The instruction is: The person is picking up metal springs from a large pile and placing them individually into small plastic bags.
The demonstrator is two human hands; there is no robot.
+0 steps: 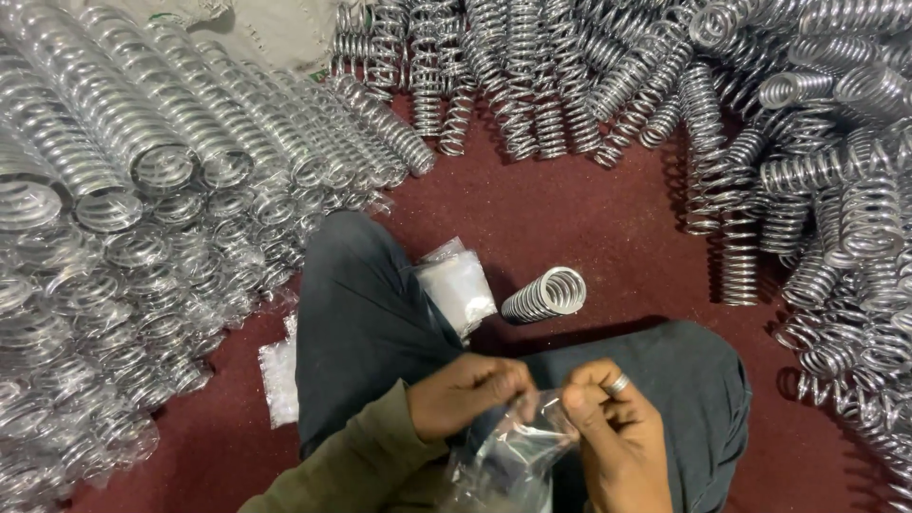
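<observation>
Here, hands: the left hand (470,391) and the right hand (613,427) meet low in the head view, above the person's lap.
Bag: a small clear crinkled plastic bag (518,446) hangs between the two hands, its top edge pinched by both.
Left hand: fingers closed narrow on the bag's top edge, an olive green sleeve (351,465) running back from the wrist.
Right hand: fingertips closed on the same edge from the other side, a silver ring (618,384) on one finger.
Bag contents: cannot tell; the film is glossy and folded.
Single spring: one bright metal coil spring (544,294) lies on its side on the dark red floor (570,214), beyond the hands and apart from them.
Spare bags: a flat stack of clear plastic bags (458,285) rests against the dark grey trouser leg (356,313).
Left heap: bagged coil springs (114,237), each in shiny film, stacked in rows.
Right heap: loose bare coil springs (807,161), tangled and ridged, spread along the top and right.
</observation>
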